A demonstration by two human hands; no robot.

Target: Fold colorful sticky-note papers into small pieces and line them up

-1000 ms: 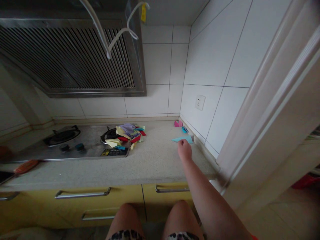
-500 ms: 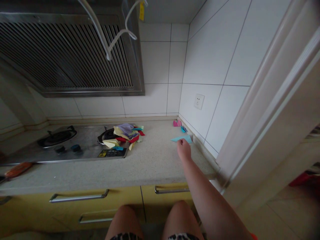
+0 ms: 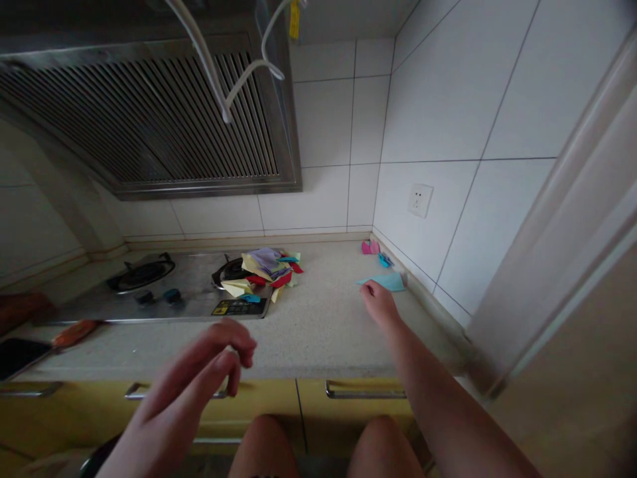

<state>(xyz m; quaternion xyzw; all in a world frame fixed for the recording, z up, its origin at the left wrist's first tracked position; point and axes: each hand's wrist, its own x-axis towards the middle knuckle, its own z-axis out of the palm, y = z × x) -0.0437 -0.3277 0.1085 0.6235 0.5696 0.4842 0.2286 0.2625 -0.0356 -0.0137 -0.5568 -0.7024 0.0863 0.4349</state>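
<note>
Countertop [image 3: 318,338] has the stove [image 3: 194,269] at left, left hand [image 3: 212,365] blurred near the front edge, fingers half-curled, gap to thumb, nothing visible in them. Coloured paper pile [image 3: 269,265] overlaps stove's right end. Right hand [image 3: 382,304] has fingers curled closed; light-blue paper [image 3: 391,283] lies right at them, mostly beyond and rightward, can't tell if pinched.

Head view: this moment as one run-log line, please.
left hand: curled, nothing visible inside | right hand: closed at light-blue paper, grip unclear | paper pile: on gas stove and counter
</note>
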